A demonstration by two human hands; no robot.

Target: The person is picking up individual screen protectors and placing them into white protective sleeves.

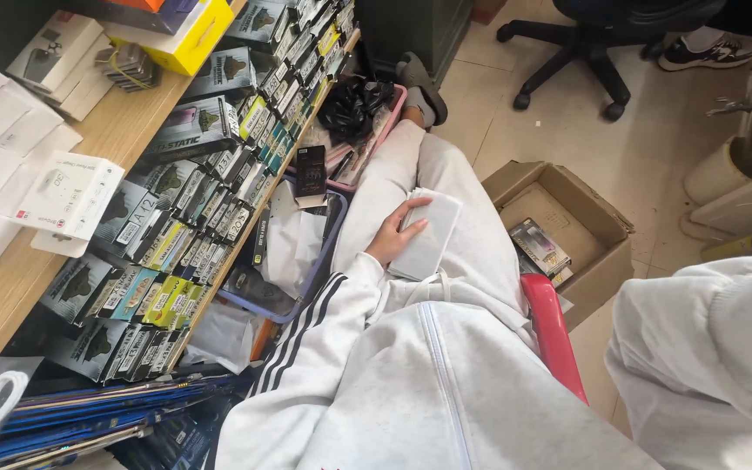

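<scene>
My left hand [391,235] rests on my lap, holding a flat white rectangular box [428,237] against my light grey trousers. The sleeve on that arm is white with dark stripes. My right hand is hidden; only a light grey sleeve [707,357] shows at the right edge. I sit on a red chair [553,331] with my legs stretched towards a slipper [419,85].
A wooden shelf [124,122] on the left carries white boxes and rows of small packaged goods [211,191]. Baskets [306,278] with bags and black items [354,106] stand below it. An open cardboard box [567,226] sits on the tiled floor at right; an office chair base [580,61] behind.
</scene>
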